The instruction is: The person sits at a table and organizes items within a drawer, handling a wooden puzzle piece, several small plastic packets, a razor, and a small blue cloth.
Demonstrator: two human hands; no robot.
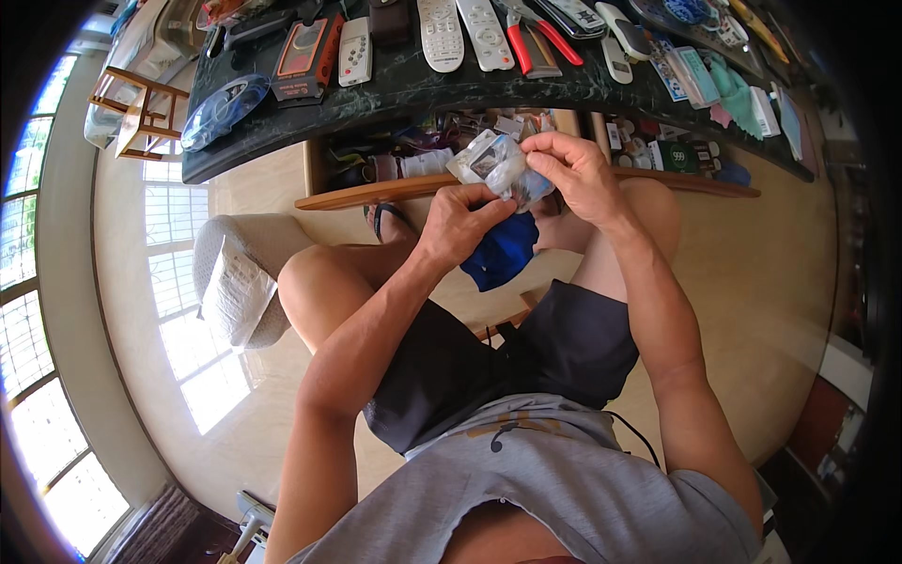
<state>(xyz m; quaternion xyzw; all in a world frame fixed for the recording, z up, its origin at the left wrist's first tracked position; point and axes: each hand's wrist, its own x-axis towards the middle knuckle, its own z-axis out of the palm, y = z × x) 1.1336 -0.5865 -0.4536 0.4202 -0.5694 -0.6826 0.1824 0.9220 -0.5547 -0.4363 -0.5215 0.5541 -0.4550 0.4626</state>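
Between my two hands is a crumpled clear plastic bag (509, 169) with small items inside that I cannot make out. My left hand (459, 224) pinches its lower edge between thumb and forefinger. At its upper right, my right hand (574, 169) grips the plastic with thumb and fingertips. The bag is held in front of an open wooden drawer (380, 192) full of mixed small things, and hides part of the contents. Below the bag, a blue cloth or bag (502, 252) appears between my legs.
A dark marble tabletop (394, 95) carries remote controls (442, 35), red-handled pliers (542, 39), a boxed mobile bracket (308, 60) and a coiled blue cable pack (225, 111). A second open drawer (687, 178) holds boxes. A beige stool (246, 240) bears a white padded envelope (239, 296).
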